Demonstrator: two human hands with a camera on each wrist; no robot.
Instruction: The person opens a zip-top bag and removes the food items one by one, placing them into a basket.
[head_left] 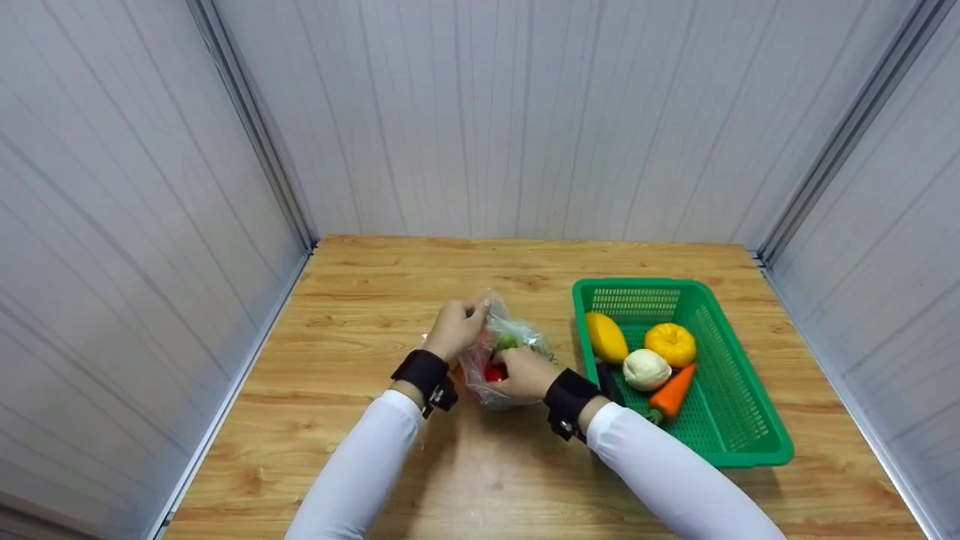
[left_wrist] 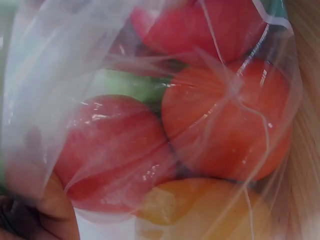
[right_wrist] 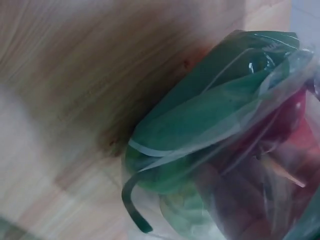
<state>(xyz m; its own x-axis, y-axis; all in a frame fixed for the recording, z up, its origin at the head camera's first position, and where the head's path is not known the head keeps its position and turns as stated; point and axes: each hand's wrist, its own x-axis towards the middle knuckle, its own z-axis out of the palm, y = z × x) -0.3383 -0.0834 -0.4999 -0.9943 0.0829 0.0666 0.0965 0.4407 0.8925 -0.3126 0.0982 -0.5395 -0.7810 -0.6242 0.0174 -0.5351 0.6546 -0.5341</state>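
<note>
A clear plastic bag (head_left: 499, 397) stands on the table, filled with toy-like vegetables. My left hand (head_left: 455, 330) pinches its upper left edge. Into the mouth reaches my right hand (head_left: 525, 373), its thumb and forefinger on either side of a red vegetable (head_left: 495, 371); other fingers are hidden. A green piece (head_left: 507, 342) lies just beyond them. Through the film, the left wrist view shows a ribbed red vegetable (left_wrist: 115, 150), an orange-red one (left_wrist: 230, 120) and a yellow one (left_wrist: 210, 205). The right wrist view has a long green vegetable (right_wrist: 200, 120) with a curled stem.
To the right, close to my right forearm, sits a green basket (head_left: 750, 405). It holds a yellow mango-like fruit (head_left: 606, 337), a small pumpkin (head_left: 670, 344), a whitish round vegetable (head_left: 646, 370), a carrot (head_left: 673, 391) and a dark long vegetable (head_left: 609, 384). Pale panels (head_left: 495, 120) enclose the table.
</note>
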